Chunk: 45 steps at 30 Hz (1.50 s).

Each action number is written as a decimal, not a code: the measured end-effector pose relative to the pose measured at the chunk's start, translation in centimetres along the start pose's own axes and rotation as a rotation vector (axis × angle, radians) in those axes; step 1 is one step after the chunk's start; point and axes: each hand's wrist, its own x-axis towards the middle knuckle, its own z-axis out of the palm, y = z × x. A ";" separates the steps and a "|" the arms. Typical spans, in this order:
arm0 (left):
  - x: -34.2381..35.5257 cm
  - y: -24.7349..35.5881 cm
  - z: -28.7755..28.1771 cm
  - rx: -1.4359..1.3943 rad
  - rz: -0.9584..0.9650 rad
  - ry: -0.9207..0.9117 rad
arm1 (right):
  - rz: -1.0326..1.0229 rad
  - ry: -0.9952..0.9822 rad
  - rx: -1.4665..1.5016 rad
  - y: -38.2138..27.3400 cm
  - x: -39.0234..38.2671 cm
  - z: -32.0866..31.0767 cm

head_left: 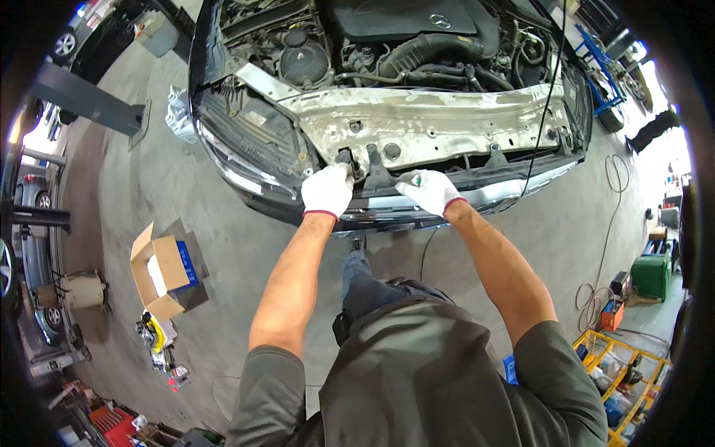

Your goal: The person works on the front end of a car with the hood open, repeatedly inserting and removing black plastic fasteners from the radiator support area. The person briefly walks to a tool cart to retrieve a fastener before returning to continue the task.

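Observation:
Both my hands wear white knit gloves with red cuffs and reach to the front edge of a car's open engine bay. My left hand (328,191) is closed, its fingertips at a small black part (344,157) beside the pale metal front panel (462,123). What it grips, if anything, is hidden. My right hand (432,192) has its fingers curled together just above the front bumper (380,214), right of a black bracket (379,171). Something small and greenish shows at its fingers, too small to name.
A dark engine cover (406,18) and an air duct (439,48) lie behind the panel. A thin black cable (547,104) hangs across the car's right side. An open cardboard box (167,264) stands on the floor at left, a yellow cart (622,380) at lower right.

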 end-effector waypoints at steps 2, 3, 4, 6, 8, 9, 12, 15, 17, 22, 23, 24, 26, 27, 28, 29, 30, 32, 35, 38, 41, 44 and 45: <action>1.7 -0.1 0.2 0.078 0.120 -0.053 | 0.090 -0.035 0.140 -0.3 -0.1 -0.4; 2.6 -0.1 0.1 0.063 0.060 -0.063 | 0.127 -0.032 0.167 -0.2 0.1 -0.3; 3.1 -0.5 -0.2 0.012 -0.002 -0.030 | 0.100 -0.014 0.148 -0.3 0.1 -0.8; 4.0 -0.9 -0.6 0.031 -0.080 -0.084 | 0.101 0.013 0.319 0.2 0.4 -0.6; 4.9 -1.2 -0.9 0.136 -0.019 -0.144 | 0.099 0.163 0.400 0.3 0.4 -0.4; 5.3 -1.5 -0.6 0.174 0.001 -0.175 | 0.121 0.225 0.386 0.1 0.3 -0.3; 7.1 -1.6 -0.5 0.255 0.079 -0.261 | 0.124 0.298 0.527 -0.1 0.3 -0.5; 7.9 -2.3 0.5 0.295 0.148 -0.252 | 0.224 0.250 0.592 0.6 -0.5 -0.8; 7.9 -2.5 1.0 0.319 0.161 -0.243 | 0.237 0.278 0.580 1.2 -1.7 -0.7; 7.2 -1.5 0.1 0.353 0.116 -0.303 | 0.382 0.216 0.663 1.5 -6.0 -1.1; 7.3 -0.9 -0.4 0.340 0.092 -0.319 | 0.390 0.243 0.686 2.6 -6.7 -0.3; 7.3 -0.6 -0.7 0.366 0.099 -0.328 | 0.416 0.237 0.704 3.2 -7.5 0.0; 7.2 -0.2 -1.0 0.417 0.110 -0.345 | 0.467 0.221 0.737 4.1 -9.1 0.5; 7.3 -0.5 -0.6 0.400 0.075 -0.352 | 0.486 0.230 0.768 4.8 -9.6 1.1; 7.1 -0.8 -0.3 0.375 0.065 -0.329 | 0.498 0.228 0.752 5.5 -10.4 1.4; 6.9 -0.9 0.0 0.352 0.057 -0.308 | 0.513 0.227 0.737 5.9 -11.2 1.6; 6.7 -1.1 0.3 0.329 0.050 -0.287 | 0.528 0.225 0.723 6.1 -11.8 1.8; 6.5 -1.9 0.8 0.337 0.061 -0.292 | 0.503 0.262 0.707 7.1 -13.1 3.0; 6.8 -1.3 0.5 0.381 0.083 -0.308 | 0.509 0.266 0.575 10.8 -14.4 5.0; 6.7 -0.2 -0.5 0.409 0.087 -0.277 | 0.513 0.279 0.522 11.6 -16.3 5.5; 7.7 -0.8 0.0 0.492 0.209 -0.316 | 0.511 0.303 0.492 13.2 -17.8 6.1; 7.9 -1.3 0.1 0.494 0.249 -0.321 | 0.528 0.314 0.499 14.2 -19.5 6.2; 8.1 -1.2 0.1 0.470 0.200 -0.361 | 0.530 0.317 0.504 14.6 -19.9 6.3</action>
